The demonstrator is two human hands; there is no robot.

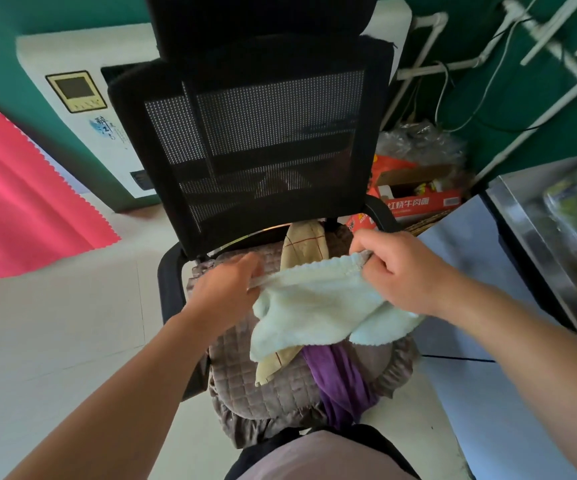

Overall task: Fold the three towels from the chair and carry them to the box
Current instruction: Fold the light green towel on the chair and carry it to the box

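Note:
A pale mint towel (314, 306) is stretched by its top edge above the black mesh office chair (255, 133). My left hand (224, 289) pinches its left corner and my right hand (401, 268) pinches its right corner. The rest of the towel hangs down over the seat. Under it lie a beige towel with red lines (302, 245) and a purple towel (339, 379), both on the quilted brown seat cushion (273, 382). The beige towel's middle is hidden by the mint one.
A red cardboard box (418, 199) stands on the floor behind the chair at the right, below crumpled clear plastic (422, 140). A metal-topped table (539, 230) is at the right. A white appliance (82, 109) and pink cloth (20, 202) are at the left.

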